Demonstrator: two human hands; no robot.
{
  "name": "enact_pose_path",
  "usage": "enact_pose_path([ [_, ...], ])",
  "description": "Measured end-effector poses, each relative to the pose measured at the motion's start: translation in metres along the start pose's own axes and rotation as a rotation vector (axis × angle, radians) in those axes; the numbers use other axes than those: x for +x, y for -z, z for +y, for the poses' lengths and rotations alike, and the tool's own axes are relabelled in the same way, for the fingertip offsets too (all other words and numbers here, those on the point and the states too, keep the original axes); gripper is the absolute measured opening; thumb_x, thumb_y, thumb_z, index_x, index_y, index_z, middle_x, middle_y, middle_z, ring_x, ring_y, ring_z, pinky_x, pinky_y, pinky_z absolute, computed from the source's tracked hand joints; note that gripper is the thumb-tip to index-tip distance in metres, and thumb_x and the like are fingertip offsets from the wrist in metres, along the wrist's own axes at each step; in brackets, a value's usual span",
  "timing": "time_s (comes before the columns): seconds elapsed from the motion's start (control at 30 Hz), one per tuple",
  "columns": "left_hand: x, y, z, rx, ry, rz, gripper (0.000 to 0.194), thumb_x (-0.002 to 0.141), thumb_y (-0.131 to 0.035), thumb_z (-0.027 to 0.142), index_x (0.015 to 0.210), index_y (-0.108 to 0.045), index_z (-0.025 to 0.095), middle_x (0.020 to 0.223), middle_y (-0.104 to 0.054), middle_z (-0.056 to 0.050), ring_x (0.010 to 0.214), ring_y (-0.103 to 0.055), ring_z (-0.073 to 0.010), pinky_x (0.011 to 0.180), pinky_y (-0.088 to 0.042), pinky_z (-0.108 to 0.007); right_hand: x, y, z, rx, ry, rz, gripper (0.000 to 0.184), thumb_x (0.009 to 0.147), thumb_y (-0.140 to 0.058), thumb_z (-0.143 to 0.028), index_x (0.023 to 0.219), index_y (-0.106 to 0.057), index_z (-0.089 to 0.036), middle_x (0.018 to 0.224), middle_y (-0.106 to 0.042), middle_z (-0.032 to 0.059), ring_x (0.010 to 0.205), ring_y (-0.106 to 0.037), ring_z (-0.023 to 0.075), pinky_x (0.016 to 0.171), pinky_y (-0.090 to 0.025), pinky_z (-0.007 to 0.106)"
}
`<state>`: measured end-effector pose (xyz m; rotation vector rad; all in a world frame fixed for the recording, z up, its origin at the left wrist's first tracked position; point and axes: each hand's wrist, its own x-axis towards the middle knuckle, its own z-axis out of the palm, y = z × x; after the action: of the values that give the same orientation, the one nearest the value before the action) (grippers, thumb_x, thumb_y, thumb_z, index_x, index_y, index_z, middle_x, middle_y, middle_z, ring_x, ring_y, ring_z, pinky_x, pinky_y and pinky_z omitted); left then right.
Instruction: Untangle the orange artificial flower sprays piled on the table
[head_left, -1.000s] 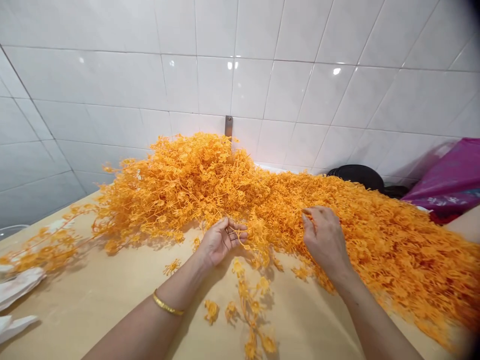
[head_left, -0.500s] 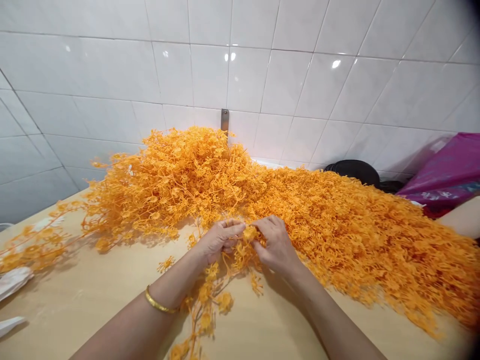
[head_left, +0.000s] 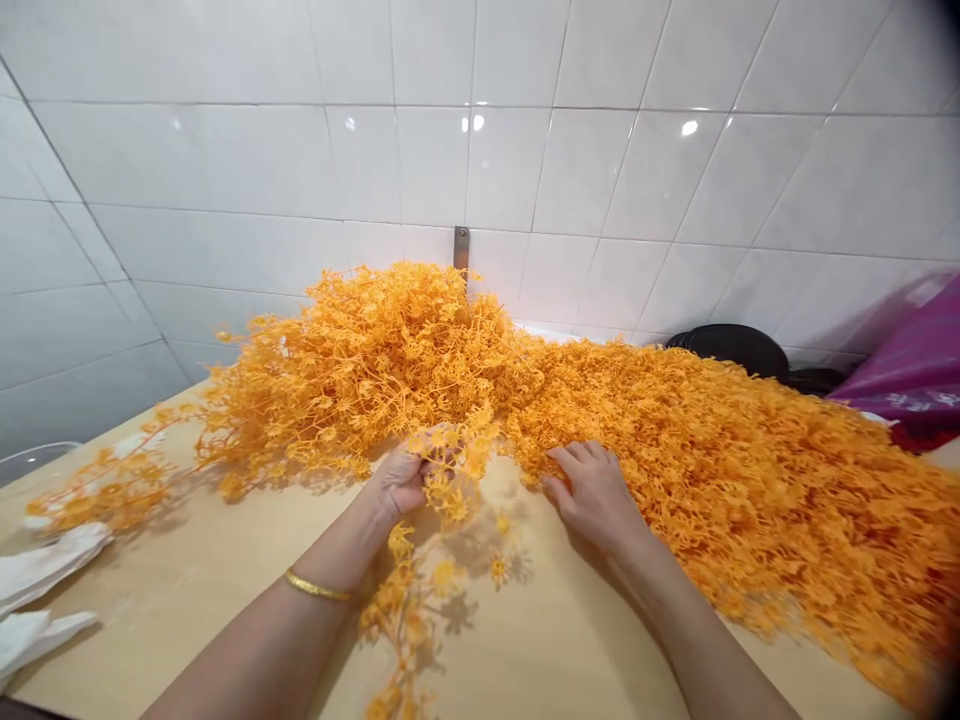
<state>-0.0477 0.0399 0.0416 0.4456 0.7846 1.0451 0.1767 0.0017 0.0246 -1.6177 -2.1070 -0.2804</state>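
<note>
Though in left grip (head_left: 405, 478), sprig (head_left: 456, 492) outspread.

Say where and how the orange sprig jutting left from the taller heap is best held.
I'd pinch the sprig by its stem, from the near side: a thin length shows between the flowery end and the heap, with tabletop in front.

Pale, glossy tiles with thin, darker joints cover the far wall (head_left: 585, 60), which meets a similarly tiled left wall (head_left: 67, 350) at a corner. Bright spots of reflected light (head_left: 690, 128) gleam on the far tiles. A metal strip (head_left: 461, 250) stands upright against them, behind a light, wood-coloured table (head_left: 225, 570) stretching across the near side.
</note>
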Motion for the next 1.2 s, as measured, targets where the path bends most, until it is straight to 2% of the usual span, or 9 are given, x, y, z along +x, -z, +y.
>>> enact_pose_path([
  [0.13, 0.004, -0.002, -0.007, 0.007, 0.035, 0.026, 0.007, 0.069, -0.05, 0.01, 0.068, -0.057, 0.011, 0.051, -0.056, -0.001, 0.035, -0.046, -0.0065, 0.033, -0.035, -0.016, 0.001, 0.007, -0.009, 0.149, -0.053, 0.237, 0.019, 0.078, -0.043, -0.027, 0.089, -0.057, -0.019, 0.088, -0.054, 0.0084, 0.086, -0.046, 0.0225, 0.075, -0.035, 0.037],
  [0.2, 0.006, -0.003, -0.014, 0.034, 0.027, -0.041, 0.007, 0.066, -0.053, 0.009, 0.071, -0.058, 0.011, 0.055, -0.058, -0.002, 0.039, -0.049, -0.0077, 0.034, -0.036, -0.017, 0.0, 0.01, -0.018, 0.364, -0.11, 0.261, 0.02, 0.078, -0.045, -0.032, 0.087, -0.057, -0.018, 0.086, -0.056, 0.0078, 0.084, -0.049, 0.0209, 0.075, -0.037, 0.036],
  [0.33, 0.009, -0.005, -0.03, 0.129, -0.046, -0.19, 0.011, 0.06, -0.057, 0.006, 0.069, -0.059, 0.012, 0.054, -0.057, -0.001, 0.039, -0.049, -0.0073, 0.038, -0.037, -0.018, -0.004, 0.005, -0.047, 0.984, -0.309, -0.026, 0.034, 0.073, -0.053, -0.041, 0.097, -0.055, -0.017, 0.088, -0.059, 0.0066, 0.079, -0.055, 0.0181, 0.069, -0.044, 0.032],
  [0.43, 0.01, -0.006, -0.037, 0.188, -0.079, -0.23, 0.012, 0.057, -0.061, 0.007, 0.067, -0.058, 0.012, 0.055, -0.058, -0.002, 0.044, -0.051, -0.0084, 0.041, -0.038, -0.018, -0.006, -0.002, -0.064, 1.369, -0.351, -0.25, 0.038, 0.067, -0.06, -0.039, 0.098, -0.053, -0.017, 0.089, -0.061, 0.0052, 0.078, -0.057, 0.0168, 0.069, -0.045, 0.03],
  [0.6, 0.011, -0.005, -0.032, 0.317, -0.007, -0.383, 0.013, 0.059, -0.063, 0.013, 0.066, -0.053, 0.013, 0.042, -0.039, 0.007, 0.03, -0.019, 0.0017, 0.032, -0.009, -0.013, -0.003, 0.002, -0.053, 1.709, -0.665, -0.155, 0.024, 0.059, -0.067, -0.031, 0.073, -0.054, -0.017, 0.06, -0.057, -0.0025, 0.051, -0.052, 0.0092, 0.051, -0.044, 0.022],
  [0.73, 0.006, -0.008, -0.023, 0.438, 0.119, -0.582, 0.016, 0.062, -0.065, 0.018, 0.067, -0.051, 0.013, 0.045, -0.036, 0.008, 0.033, -0.016, 0.0015, 0.034, -0.007, -0.015, 0.001, 0.016, -0.036, 1.788, -0.695, -0.241, 0.021, 0.056, -0.069, -0.029, 0.063, -0.054, -0.017, 0.043, -0.046, -0.0061, 0.034, -0.038, 0.0055, 0.037, -0.035, 0.019],
  [0.9, 0.0, -0.007, -0.016, 0.561, 0.17, -0.629, 0.019, 0.064, -0.064, 0.024, 0.073, -0.053, 0.011, 0.041, -0.028, 0.009, 0.035, -0.014, -0.0001, 0.036, -0.004, -0.017, 0.001, 0.021, -0.036, 1.731, -0.677, -0.135, 0.019, 0.059, -0.067, -0.032, 0.069, -0.059, -0.018, 0.06, -0.058, -0.0011, 0.051, -0.052, 0.0095, 0.048, -0.041, 0.02],
  [1.03, 0.003, 0.0, -0.015, 0.423, 0.114, -0.609, 0.018, 0.068, -0.06, 0.021, 0.081, -0.055, 0.011, 0.042, -0.031, 0.008, 0.033, -0.014, -0.0001, 0.034, -0.008, -0.015, -0.002, 0.025, -0.033, 1.703, -0.576, -0.274, 0.028, 0.066, -0.061, -0.04, 0.086, -0.06, -0.021, 0.071, -0.06, -0.0003, 0.05, -0.051, 0.0082, 0.048, -0.042, 0.02],
  [1.2, 0.015, 0.007, -0.015, 0.009, -0.033, -0.398, 0.009, 0.069, -0.055, 0.01, 0.073, -0.047, 0.014, 0.059, -0.048, 0.002, 0.039, -0.034, -0.0013, 0.039, -0.031, -0.014, -0.007, 0.03, -0.021, 1.606, -0.433, -0.568, 0.045, 0.072, -0.053, -0.046, 0.108, -0.048, -0.02, 0.082, -0.061, 0.0049, 0.035, -0.04, 0.0026, 0.04, -0.036, 0.02],
])
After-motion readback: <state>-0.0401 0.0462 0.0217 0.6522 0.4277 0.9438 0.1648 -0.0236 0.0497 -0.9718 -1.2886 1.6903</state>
